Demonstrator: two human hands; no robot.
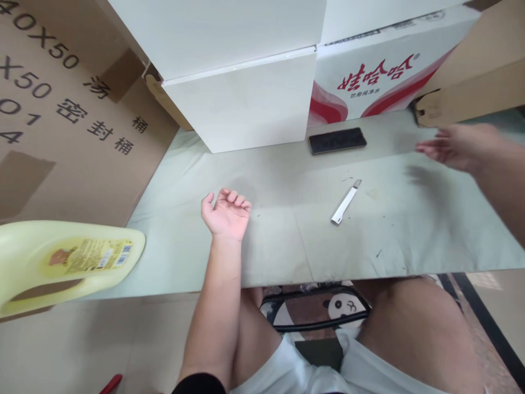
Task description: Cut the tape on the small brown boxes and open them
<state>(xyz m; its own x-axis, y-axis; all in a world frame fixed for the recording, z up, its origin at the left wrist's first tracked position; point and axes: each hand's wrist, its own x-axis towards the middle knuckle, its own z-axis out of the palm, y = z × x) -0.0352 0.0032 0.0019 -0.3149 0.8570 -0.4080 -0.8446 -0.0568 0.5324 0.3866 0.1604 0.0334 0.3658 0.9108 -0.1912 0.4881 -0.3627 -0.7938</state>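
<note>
Our left hand and right hand look empty, apart; bumps could tip the jug off the table's front-left corner.

White cutter; black phone

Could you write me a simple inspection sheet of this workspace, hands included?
Surface: pale green covering, creased.
Things: slim white tool, apparently a cutter, lying between the hands; dark phone beyond it.
Clutter: small dark scraps.
Hands: left hand palm up, fingers loosely curled, holding nothing; right hand blurred, nothing seen in it.
Cables: nothing seen.
Surroundings: yellow jug and brown carton at left; white box and red-lettered box behind.
</note>
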